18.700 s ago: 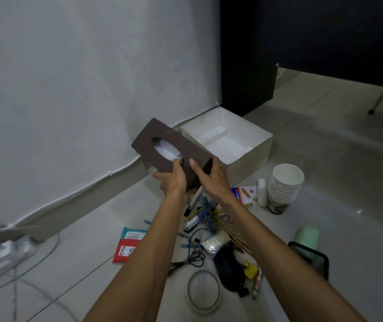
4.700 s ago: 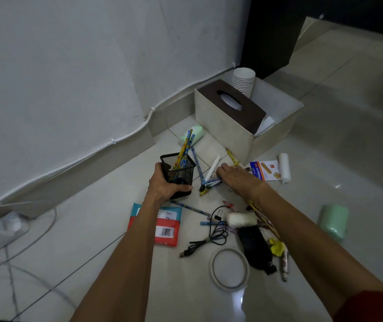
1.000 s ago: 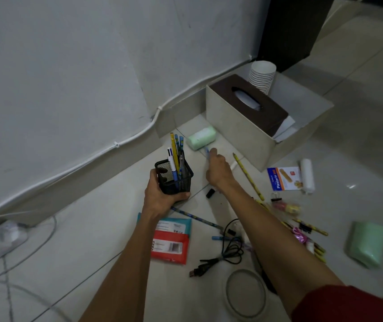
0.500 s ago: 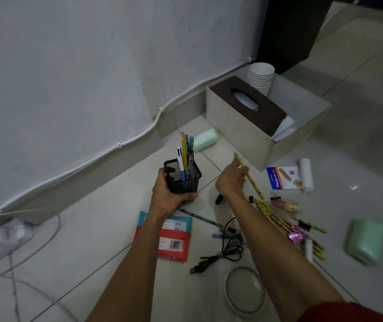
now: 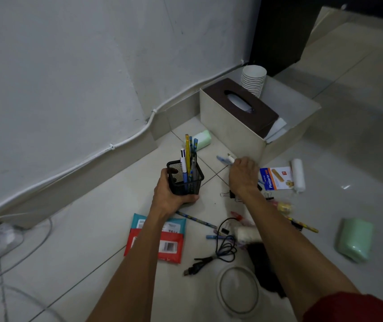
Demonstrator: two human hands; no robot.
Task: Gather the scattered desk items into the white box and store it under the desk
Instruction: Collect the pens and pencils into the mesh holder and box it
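My left grip (image 5: 170, 194) is wrapped round the mesh pen holder (image 5: 187, 181), holding it upright with pens standing in it. My right grip (image 5: 241, 174) is down at the floor just beside the white box (image 5: 232, 133), fingers curled over the loose pens (image 5: 224, 158), pinching them, I think; my knuckles hide the contact. Pen-collecting step, this. Next: lift these clear, drop them tip-down into the holder without tipping it, then holder into the box, beside the tissue box (image 5: 251, 110).
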